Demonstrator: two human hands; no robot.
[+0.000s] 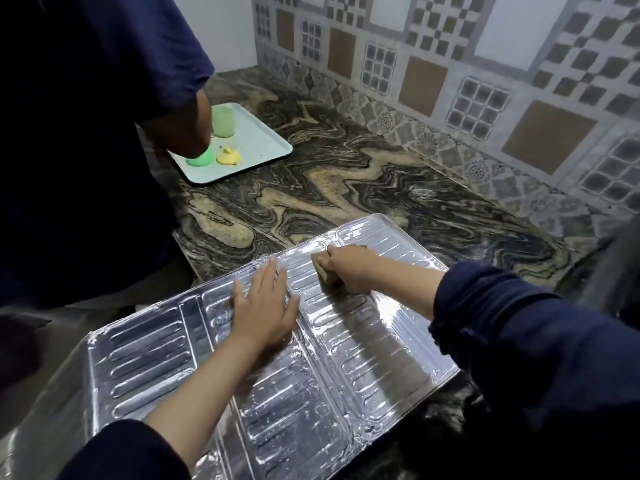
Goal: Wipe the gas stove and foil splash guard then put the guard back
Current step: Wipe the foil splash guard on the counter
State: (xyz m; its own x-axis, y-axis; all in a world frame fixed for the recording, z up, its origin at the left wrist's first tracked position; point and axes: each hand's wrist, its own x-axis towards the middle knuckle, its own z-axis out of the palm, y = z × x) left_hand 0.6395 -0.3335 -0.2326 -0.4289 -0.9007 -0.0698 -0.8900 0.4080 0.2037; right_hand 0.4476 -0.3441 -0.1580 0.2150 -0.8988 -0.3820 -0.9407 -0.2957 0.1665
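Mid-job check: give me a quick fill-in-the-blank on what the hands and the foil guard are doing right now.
1. The foil guard lies ____ on the counter, not standing upright.
2. The right hand grips a ____ against the guard.
3. The left hand presses the guard with its fingers ____.
4. The tray sits on the counter ____ from the guard.

Missing words: flat; sponge; spread; apart

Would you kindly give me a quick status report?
Left hand flat on foil splash guard, steadying. Right hand gripping sponge, scrubbing guard. Guard lies flat on counter. Nothing obstructing.
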